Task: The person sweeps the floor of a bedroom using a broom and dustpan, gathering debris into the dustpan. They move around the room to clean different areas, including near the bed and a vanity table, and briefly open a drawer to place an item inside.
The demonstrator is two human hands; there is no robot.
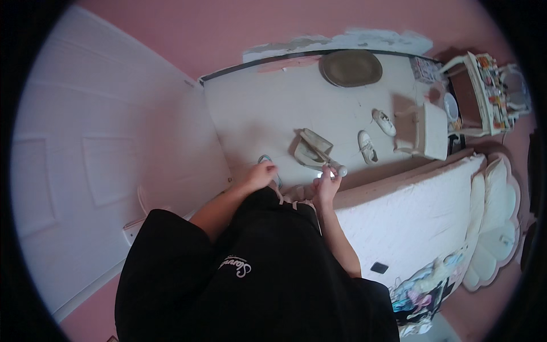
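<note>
My right hand [327,186] is closed around the upper part of a long-handled dustpan, whose rounded pale handle end [342,170] sticks out beside my fingers. The pale, dirty-looking dustpan [311,149] is below the hand, close to the floor; I cannot tell whether it touches. To the left, my left hand [262,174] is curled shut in front of my body, and no object shows in it. Under that hand, part of a light blue slipper [265,159] is visible. The dustpan's scoop is partly hidden by its handle.
A white door [108,131] stands at the left. Two white shoes [384,122] lie on the floor beside a white stool [421,131]. A brown oval mat [351,68] lies by the pink wall. The bed [410,211] is at my right; a cluttered dressing table [484,97] is beyond.
</note>
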